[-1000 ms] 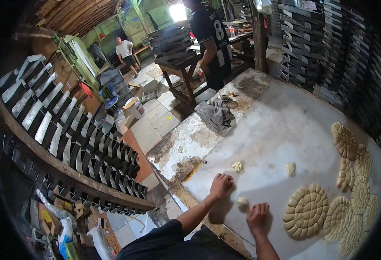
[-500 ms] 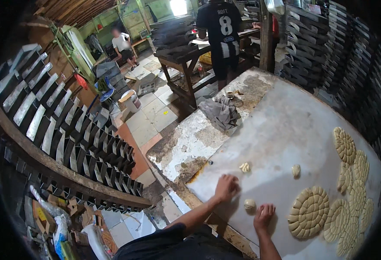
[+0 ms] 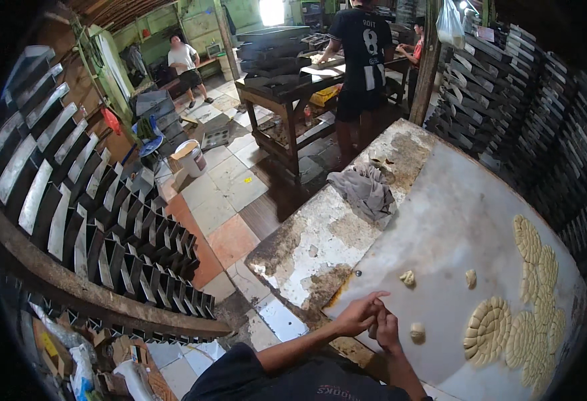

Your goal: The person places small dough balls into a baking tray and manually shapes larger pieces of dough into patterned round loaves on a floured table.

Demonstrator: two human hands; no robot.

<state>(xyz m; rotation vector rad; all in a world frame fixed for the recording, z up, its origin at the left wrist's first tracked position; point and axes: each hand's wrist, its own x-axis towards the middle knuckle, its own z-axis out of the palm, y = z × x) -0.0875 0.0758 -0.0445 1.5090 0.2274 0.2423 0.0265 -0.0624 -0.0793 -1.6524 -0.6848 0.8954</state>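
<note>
My left hand (image 3: 360,317) and my right hand (image 3: 385,329) meet over the near edge of the pale worktop (image 3: 434,220). The fingers of both are mostly curled against each other, with one left finger pointing out to the right. Whatever lies between them, if anything, is hidden. Just right of my right hand sits a small lump of dough (image 3: 418,333). Farther off lie a second dough lump (image 3: 408,279) and a third dough lump (image 3: 471,279). On the right, a round of dough pieces packed in rings (image 3: 487,331) adjoins several similar dough rounds (image 3: 544,294).
A crumpled grey cloth (image 3: 363,192) rests on the worktop's worn far-left strip. Racks of stacked metal pans stand left (image 3: 73,194) and right (image 3: 487,100). Beyond the table are a person in a dark jersey (image 3: 363,60), a wooden bench (image 3: 277,120) and a white bucket (image 3: 190,159).
My hands have come together from apart on the worktop, the right one leaving its place beside the near dough lump. The view has shifted, and the person at the back left now stands.
</note>
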